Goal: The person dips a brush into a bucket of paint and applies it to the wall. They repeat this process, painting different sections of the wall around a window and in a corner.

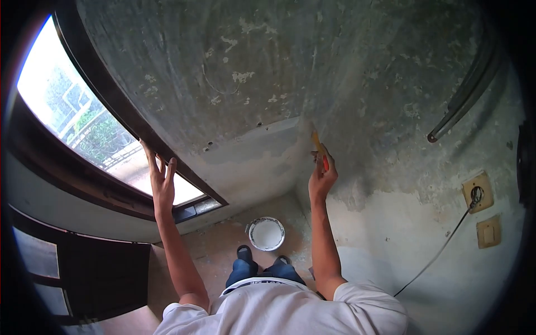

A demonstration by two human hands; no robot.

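Observation:
My right hand (323, 170) is closed around the orange-red handle of a paintbrush (316, 140), raised against the wall near the corner. The brush's tip is hard to make out against the grey surface. Fingers apart, my left hand (162, 181) rests on the dark window frame (125, 114) and holds nothing. Around the brush, the wall (268, 67) is grey and patchy, with paler smooth areas lower down. A white bucket (267, 233) with white contents stands on the floor in front of my feet.
At the right wall are a socket (477, 191) with a plugged-in cable (432, 259) and a switch (489, 231). A dark bar (455, 117) hangs at the upper right. Dark panelled furniture or a door (100, 279) stands at the lower left.

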